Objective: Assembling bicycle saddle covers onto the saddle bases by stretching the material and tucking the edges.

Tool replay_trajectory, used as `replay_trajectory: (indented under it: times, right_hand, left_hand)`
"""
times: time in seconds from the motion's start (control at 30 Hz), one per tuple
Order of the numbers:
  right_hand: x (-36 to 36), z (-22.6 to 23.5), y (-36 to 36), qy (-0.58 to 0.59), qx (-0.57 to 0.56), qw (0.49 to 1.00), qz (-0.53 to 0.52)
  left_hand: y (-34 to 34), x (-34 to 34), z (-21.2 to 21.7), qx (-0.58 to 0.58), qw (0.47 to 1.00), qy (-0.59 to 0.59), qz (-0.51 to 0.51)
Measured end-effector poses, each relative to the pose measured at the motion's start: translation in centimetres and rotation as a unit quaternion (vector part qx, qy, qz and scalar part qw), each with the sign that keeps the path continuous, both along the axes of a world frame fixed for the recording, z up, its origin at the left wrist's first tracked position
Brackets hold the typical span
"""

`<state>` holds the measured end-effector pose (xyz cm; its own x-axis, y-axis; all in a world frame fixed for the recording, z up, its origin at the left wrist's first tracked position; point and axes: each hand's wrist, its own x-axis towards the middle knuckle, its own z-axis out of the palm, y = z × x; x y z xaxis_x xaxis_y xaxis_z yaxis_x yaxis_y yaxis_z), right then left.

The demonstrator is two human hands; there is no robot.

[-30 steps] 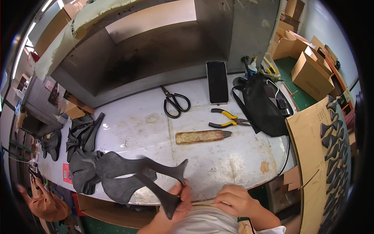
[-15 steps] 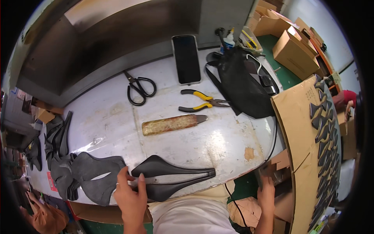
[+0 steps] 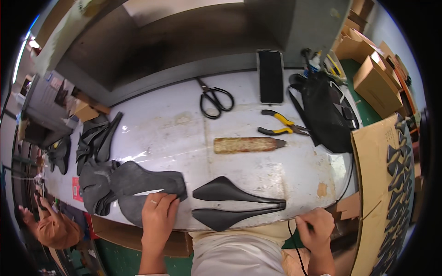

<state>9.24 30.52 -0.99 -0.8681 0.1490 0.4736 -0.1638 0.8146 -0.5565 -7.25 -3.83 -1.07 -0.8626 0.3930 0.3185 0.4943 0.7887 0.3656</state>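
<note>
At the counter's (image 3: pixel 184 133) front edge, my left hand (image 3: pixel 159 214) lies flat, grip apart, on dark grey leather pieces (image 3: pixel 133 184), beside the black saddle-shaped shell (image 3: pixel 235 202); my right hand (image 3: pixel 315 227) pinches a black cable (image 3: pixel 292 237).

Head-worn fisheye, steeply down over workbench (image 3: pixel 184 133)

White worktable (image 3: pixel 175 133): saddle shell (image 3: pixel 235 202), scissors (image 3: pixel 212 97), pliers (image 3: pixel 281 125)
</note>
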Motion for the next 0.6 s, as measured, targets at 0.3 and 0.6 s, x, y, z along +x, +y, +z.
replay_trajectory:
  times: [0.3, 0.6]
  right_hand:
    - [-11.0, 4.6, -12.2, 0.002, 0.051, 0.939, 0.340]
    - [-15.1, 0.7, -18.6, -0.033, 0.224, 0.911, 0.346]
  left_hand:
    - [-3.1, -1.2, -0.2, 0.004, 0.999, 0.020, -0.030]
    - [-4.2, -1.8, 0.0, -0.125, 0.980, 0.044, -0.147]
